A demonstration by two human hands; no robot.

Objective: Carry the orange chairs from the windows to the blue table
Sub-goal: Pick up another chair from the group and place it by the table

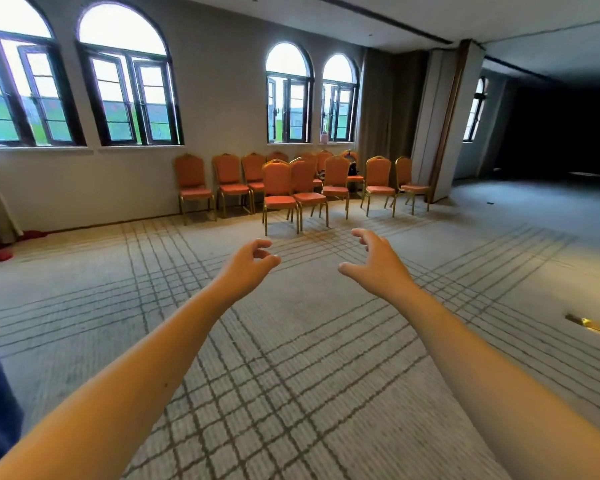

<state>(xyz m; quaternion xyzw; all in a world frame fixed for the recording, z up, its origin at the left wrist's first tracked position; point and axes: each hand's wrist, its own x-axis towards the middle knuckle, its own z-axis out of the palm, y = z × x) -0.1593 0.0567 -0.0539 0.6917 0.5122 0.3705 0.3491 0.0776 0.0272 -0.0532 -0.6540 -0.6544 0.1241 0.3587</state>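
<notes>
Partly hidden: rear orange chairs (323, 158) behind others.

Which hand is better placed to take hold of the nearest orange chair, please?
Left, slightly. The left hand lines up almost directly with the nearest chair, the front one on the left, while the right hand is further to the side. Both are empty and well short of it.

Both arms reach forward, left hand (248, 263) and right hand (378, 259) loosely curled, empty.
</notes>
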